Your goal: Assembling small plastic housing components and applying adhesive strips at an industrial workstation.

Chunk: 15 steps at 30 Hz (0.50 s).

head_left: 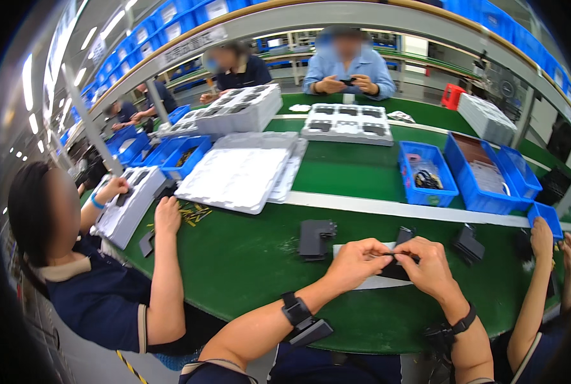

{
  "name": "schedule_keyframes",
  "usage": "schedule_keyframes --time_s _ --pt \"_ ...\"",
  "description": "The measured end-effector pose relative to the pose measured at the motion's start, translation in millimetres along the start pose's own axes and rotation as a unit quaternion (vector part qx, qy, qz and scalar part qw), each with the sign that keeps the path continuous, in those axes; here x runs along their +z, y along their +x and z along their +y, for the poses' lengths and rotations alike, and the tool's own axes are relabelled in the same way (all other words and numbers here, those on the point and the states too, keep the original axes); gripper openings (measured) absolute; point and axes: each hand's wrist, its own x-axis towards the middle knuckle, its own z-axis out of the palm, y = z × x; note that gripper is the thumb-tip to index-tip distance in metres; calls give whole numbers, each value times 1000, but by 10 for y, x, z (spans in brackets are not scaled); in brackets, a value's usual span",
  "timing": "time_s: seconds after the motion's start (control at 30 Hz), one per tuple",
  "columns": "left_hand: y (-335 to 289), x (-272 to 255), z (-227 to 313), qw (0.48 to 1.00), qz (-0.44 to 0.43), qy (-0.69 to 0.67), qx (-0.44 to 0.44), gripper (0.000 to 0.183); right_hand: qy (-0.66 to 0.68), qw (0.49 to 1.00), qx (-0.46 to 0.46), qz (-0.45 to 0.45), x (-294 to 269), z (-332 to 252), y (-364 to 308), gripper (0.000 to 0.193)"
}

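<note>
Above the green work surface, my left hand (361,261) and my right hand (424,265) meet fingertip to fingertip. Both pinch a small, thin dark piece (396,254), mostly covered by the fingers, so its kind does not show. Beneath the hands lies a white sheet (376,282) with a black flat piece (393,271) on it. Left of my hands rests a dark grey, block-shaped housing (315,240). A smaller dark part (405,235) stands just beyond my fingers, and another angular dark housing (469,244) lies to the right.
White trays (237,171) are stacked ahead on the left. Blue bins (428,173) with parts stand ahead on the right, past a pale strip (362,205). A co-worker (93,275) sits at left beside yellow pieces (194,214); another person's hand (541,240) reaches into a small blue bin at right.
</note>
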Motion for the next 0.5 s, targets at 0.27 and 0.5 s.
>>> schedule_keyframes --time_s 0.27,0.5 --pt "-9 -7 42 999 17 -26 -36 13 -108 988 -108 18 61 -39 9 9" --pt "56 -38 -76 997 12 -61 -41 17 -141 977 -156 31 81 -54 2 19"
